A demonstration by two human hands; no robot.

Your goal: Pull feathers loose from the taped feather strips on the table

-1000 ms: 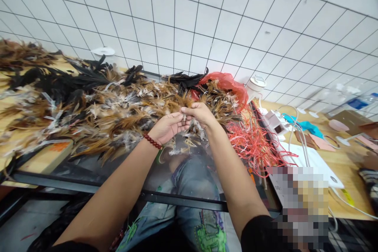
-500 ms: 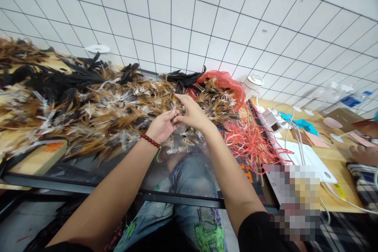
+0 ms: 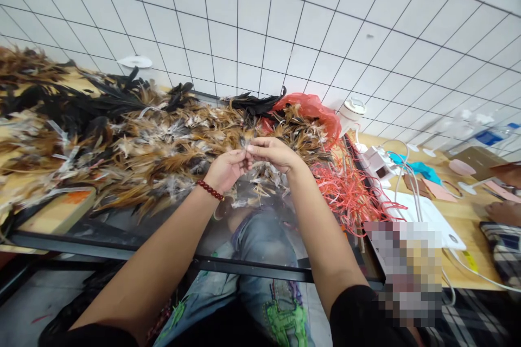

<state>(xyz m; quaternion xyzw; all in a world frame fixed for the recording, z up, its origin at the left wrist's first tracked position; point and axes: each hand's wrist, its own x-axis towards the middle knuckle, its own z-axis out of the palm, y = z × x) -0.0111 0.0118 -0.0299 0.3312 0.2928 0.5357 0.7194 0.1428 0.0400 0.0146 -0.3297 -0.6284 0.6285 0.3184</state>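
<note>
My left hand point(image 3: 228, 169), with a red bead bracelet point(image 3: 210, 190) on the wrist, and my right hand point(image 3: 273, 153) meet fingertip to fingertip above a glass tabletop point(image 3: 171, 233). Both pinch the same small feather point(image 3: 245, 144), its fluffy tip showing just above the fingers. A wide heap of brown, black and white feathers point(image 3: 134, 141) lies right behind and to the left of the hands.
A red plastic bag point(image 3: 313, 111) and a tangle of red strips point(image 3: 350, 195) lie to the right. Further right stand a white cup point(image 3: 350, 115), white cables, a white pad point(image 3: 431, 222) and another person's hand point(image 3: 502, 210) on a wooden table. A tiled wall rises behind.
My right hand dropped a little from the heap back to my left hand's fingertips. Both hands stay pinched together over the same spot.
</note>
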